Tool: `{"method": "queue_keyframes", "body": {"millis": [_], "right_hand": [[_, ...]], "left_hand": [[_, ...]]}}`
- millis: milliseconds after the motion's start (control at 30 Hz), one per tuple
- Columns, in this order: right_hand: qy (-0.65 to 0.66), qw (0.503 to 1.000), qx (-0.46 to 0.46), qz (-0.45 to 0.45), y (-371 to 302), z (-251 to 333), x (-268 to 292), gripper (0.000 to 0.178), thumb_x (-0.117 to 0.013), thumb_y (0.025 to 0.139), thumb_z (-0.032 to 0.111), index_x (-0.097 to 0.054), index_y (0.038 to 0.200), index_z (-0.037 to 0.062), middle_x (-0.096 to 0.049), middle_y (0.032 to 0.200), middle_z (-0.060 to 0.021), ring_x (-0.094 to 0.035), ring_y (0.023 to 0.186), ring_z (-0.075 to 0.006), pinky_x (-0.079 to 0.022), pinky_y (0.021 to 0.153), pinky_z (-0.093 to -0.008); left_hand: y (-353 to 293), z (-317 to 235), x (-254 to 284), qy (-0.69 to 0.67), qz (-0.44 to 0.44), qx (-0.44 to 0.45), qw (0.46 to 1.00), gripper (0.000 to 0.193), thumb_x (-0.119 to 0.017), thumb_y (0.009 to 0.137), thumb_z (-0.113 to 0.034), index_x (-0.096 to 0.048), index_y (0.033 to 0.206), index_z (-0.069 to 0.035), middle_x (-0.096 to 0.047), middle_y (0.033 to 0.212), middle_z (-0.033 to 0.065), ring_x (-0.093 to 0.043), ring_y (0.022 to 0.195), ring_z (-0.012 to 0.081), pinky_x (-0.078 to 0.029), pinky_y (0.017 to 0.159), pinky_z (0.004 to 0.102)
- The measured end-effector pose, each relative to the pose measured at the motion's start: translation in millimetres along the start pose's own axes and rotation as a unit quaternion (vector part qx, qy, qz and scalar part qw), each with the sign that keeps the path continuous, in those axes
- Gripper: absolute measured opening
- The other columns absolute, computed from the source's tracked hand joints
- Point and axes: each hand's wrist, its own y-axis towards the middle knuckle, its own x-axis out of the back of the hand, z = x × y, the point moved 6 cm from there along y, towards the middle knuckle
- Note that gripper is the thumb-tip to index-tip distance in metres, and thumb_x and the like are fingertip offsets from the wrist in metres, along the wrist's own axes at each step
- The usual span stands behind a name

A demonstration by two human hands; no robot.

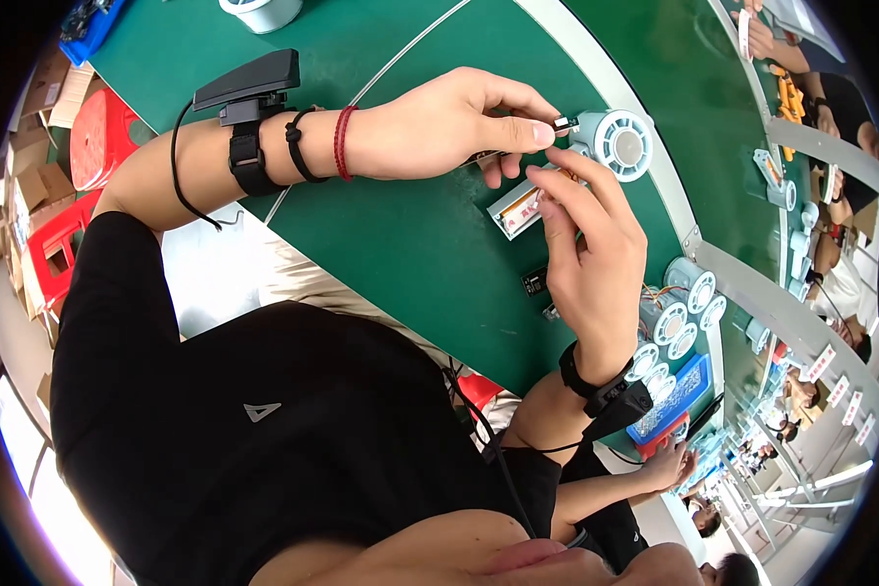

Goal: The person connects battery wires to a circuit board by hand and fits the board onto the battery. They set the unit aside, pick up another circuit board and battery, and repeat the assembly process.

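Note:
My left hand [459,122] is closed, with thumb and index finger pinching a small dark part with a white connector [563,124]. That part sits right beside a pale-blue round fan-like housing [622,146] with a slotted face. My right hand [596,249] reaches up from below, its fingers loosely bent and its thumb apart from them. Its fingertips come close to the left thumb, by thin orange-brown wires [571,177] that its fingers partly hide. Beneath the fingers lies a narrow pale open case [515,215] with orange and white inside.
A small black module [534,281] lies on the green table [400,254] left of my right wrist. Several pale-blue housings [671,323] cluster to the right, near a blue tray [676,400]. A metal rail [693,210] borders the table. Another person's hand [669,464] works nearby.

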Motion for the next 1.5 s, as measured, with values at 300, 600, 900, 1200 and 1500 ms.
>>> {"method": "queue_keyframes", "body": {"millis": [300, 600, 900, 1200, 1500], "right_hand": [[0.082, 0.99, -0.015, -0.111, -3.0, -12.6, 2.1, 0.011, -0.078, 0.085, 0.002, -0.074, 0.095, 0.0009, -0.072, 0.093, -0.0077, -0.064, 0.072, -0.0149, -0.05, 0.062, -0.0256], [-0.058, 0.962, 0.018, -0.268, -4.7, -5.6, 2.7, 0.01, -0.081, 0.083, 0.005, -0.075, 0.091, 0.003, -0.066, 0.072, -0.0046, -0.054, 0.054, -0.0103, -0.04, 0.048, -0.0269], [-0.143, 0.952, 0.083, -0.256, -2.3, -1.1, -3.9, 0.015, -0.079, 0.084, 0.004, -0.074, 0.098, 0.0044, -0.067, 0.078, -0.0087, -0.062, 0.058, -0.0219, -0.048, 0.052, -0.0327], [-0.132, 0.973, 0.133, -0.135, 1.7, -1.0, 1.1, 0.017, -0.078, 0.084, -0.001, -0.073, 0.1, 0.0023, -0.069, 0.085, -0.0094, -0.067, 0.069, -0.021, -0.053, 0.062, -0.0293], [0.288, 0.948, -0.079, -0.112, -19.0, -36.9, 20.5, 0.02, -0.074, 0.084, -0.012, -0.072, 0.101, -0.0027, -0.067, 0.106, -0.0097, -0.068, 0.089, -0.0158, -0.056, 0.074, -0.0273]], "left_hand": [[-3.3, 3.2, -7.9, -0.038, 0.062, 0.048, 0.996, 0.039, -0.06, 0.105, -0.023, -0.06, 0.133, 0.004, -0.066, 0.101, 0.0071, -0.065, 0.085, 0.0122, -0.059, 0.074, 0.0291], [-3.6, 3.5, -5.9, 0.004, 0.028, 0.026, 0.999, 0.04, -0.066, 0.101, -0.023, -0.063, 0.129, 0.006, -0.068, 0.099, 0.0087, -0.065, 0.072, 0.0109, -0.058, 0.064, 0.0267], [-6.9, -16.4, -2.3, 0.212, -0.02, -0.006, 0.977, 0.034, -0.069, 0.099, -0.02, -0.067, 0.127, 0.0, -0.06, 0.087, 0.0034, -0.059, 0.061, 0.0068, -0.044, 0.044, 0.0232], [-3.2, -23.0, 4.9, 0.248, 0.071, 0.148, 0.955, 0.039, -0.071, 0.098, -0.031, -0.07, 0.123, 0.0, -0.058, 0.066, -0.0005, -0.051, 0.052, 0.005, -0.037, 0.043, 0.0228], [-0.7, -3.7, 0.8, 0.149, -0.008, -0.025, 0.988, 0.039, -0.065, 0.101, -0.028, -0.066, 0.129, 0.0, -0.062, 0.075, 0.0024, -0.057, 0.062, 0.008, -0.049, 0.055, 0.0248]]}}
